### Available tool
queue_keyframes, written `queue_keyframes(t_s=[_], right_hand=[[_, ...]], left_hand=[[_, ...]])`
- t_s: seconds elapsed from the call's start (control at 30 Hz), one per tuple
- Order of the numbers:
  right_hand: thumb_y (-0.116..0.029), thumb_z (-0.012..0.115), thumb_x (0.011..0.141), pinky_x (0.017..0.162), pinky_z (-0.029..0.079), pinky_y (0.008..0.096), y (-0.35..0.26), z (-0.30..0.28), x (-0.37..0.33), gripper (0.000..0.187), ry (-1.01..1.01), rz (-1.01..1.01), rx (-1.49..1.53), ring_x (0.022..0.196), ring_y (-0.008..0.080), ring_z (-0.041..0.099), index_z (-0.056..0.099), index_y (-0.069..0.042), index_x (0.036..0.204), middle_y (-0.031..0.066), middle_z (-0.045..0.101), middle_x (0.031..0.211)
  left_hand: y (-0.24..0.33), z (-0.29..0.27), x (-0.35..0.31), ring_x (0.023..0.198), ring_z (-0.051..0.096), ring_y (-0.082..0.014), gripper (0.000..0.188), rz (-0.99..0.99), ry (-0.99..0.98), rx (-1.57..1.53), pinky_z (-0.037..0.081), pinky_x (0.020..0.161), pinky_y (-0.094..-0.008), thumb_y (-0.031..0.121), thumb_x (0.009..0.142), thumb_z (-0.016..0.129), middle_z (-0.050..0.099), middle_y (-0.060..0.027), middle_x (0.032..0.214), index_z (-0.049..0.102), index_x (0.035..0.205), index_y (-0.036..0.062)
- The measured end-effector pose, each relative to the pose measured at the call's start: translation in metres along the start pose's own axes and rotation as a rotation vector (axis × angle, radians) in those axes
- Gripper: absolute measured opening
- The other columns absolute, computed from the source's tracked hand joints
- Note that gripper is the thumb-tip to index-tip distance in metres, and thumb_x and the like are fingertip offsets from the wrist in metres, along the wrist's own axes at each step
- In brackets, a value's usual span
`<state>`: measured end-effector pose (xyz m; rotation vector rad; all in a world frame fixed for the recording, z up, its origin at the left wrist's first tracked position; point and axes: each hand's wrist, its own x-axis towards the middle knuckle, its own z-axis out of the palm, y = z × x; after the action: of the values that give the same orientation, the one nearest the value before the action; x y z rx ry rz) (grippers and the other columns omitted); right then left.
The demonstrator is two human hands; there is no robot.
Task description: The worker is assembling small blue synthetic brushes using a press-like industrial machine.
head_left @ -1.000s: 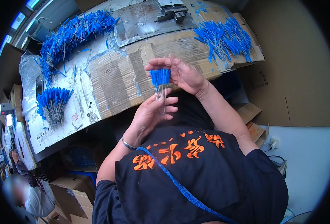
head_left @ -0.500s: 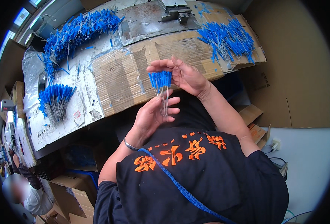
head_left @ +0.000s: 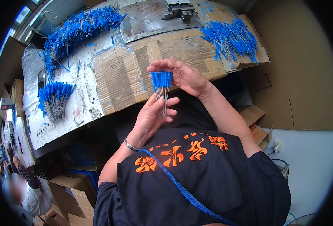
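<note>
My left hand (head_left: pixel 151 115) pinches a small fan of thin wire brushes (head_left: pixel 161 80) by their bare wire stems, thumb in front. Their blue bristled ends point up and away from me, and the stems draw together lower down. Cupped round the blue ends is my right hand (head_left: pixel 185 77), its fingers bent and apart, the tips of the brushes close against its palm and fingers. Whether it touches them I cannot tell. Both hands are in front of the bench's near edge.
Cardboard (head_left: pixel 117 81) covers the bench's near edge. A long heap of blue brushes (head_left: pixel 79 32) lies far left, a smaller bundle (head_left: pixel 56 98) nearer left, another pile (head_left: pixel 230 39) at right. A metal fixture (head_left: pixel 179 13) stands at the back. Another person (head_left: pixel 34 197) is at lower left.
The brushes and my left hand have shifted very slightly to the left, and the fan of brushes stands a little more upright. My right hand has barely moved.
</note>
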<state>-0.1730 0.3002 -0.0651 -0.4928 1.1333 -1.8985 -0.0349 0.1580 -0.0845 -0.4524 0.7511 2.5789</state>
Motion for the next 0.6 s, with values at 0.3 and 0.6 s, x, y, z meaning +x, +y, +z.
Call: queue_keyframes(t_s=[0.3, 0.6], right_hand=[[-0.017, 0.062, 0.090, 0.087, 0.049, 0.0265, 0.007, 0.008, 0.004, 0.028, 0.237, 0.080, -0.225, 0.098, 0.0114, 0.061, 0.060, -0.002, 0.114, 0.0071, 0.065, 0.105], [-0.006, 0.054, 0.091, 0.086, 0.051, 0.0272, 0.011, 0.001, 0.005, 0.023, 0.279, 0.069, -0.239, 0.095, 0.0139, 0.063, 0.062, 0.001, 0.112, 0.0097, 0.066, 0.104]], left_hand=[[-0.003, 0.001, 0.002, 0.076, 0.068, -0.0200, 0.039, -0.026, 0.035, 0.077, 0.055, 0.058, -0.0280, 0.019, 0.100, 0.043, 0.063, -0.0176, 0.114, 0.035, 0.136, 0.0102], [-0.002, 0.003, 0.005, 0.081, 0.067, -0.0206, 0.043, -0.027, 0.032, 0.101, 0.055, 0.060, -0.0280, 0.031, 0.103, 0.032, 0.059, -0.0206, 0.121, 0.031, 0.141, 0.0108]])
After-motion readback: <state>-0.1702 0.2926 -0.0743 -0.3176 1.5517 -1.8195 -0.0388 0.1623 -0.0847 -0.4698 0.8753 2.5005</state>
